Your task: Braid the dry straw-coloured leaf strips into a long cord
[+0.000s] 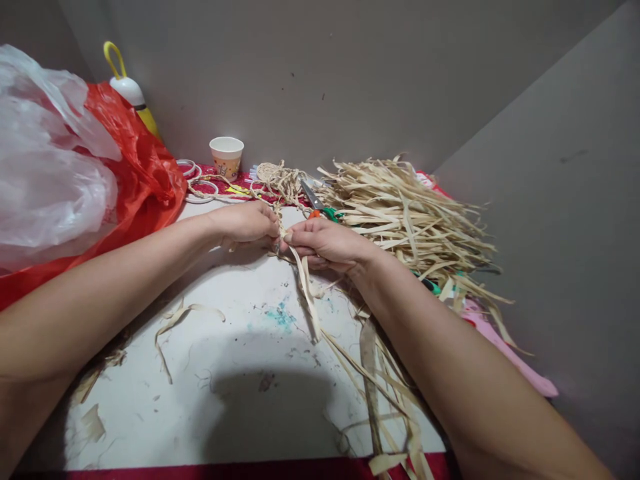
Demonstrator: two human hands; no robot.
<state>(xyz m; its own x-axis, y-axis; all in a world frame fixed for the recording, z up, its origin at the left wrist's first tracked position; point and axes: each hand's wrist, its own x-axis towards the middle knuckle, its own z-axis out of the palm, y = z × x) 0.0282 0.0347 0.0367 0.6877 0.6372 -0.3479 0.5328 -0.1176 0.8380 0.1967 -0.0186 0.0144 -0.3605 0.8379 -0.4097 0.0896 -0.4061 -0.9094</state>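
Observation:
Both my hands meet over the far middle of the white board. My left hand (250, 223) pinches a braided cord (279, 217) of pale dried plant strips. Close beside it, my right hand (327, 243) is closed on the same cord, where loose strips (307, 290) come out and hang toward me. The cord runs back past the left hand to a coiled heap of braid (283, 180) by the wall. Scissors (313, 197) with orange and green handles lie just behind my right hand, partly hidden by it. Some fingertips are hidden.
A large pile of dried strips (415, 220) lies at the right. More long strips (370, 373) trail under my right forearm. White and red plastic bags (145, 160) fill the left side. A paper cup (227, 157) and a yellow-white bottle (130, 93) stand near the grey wall.

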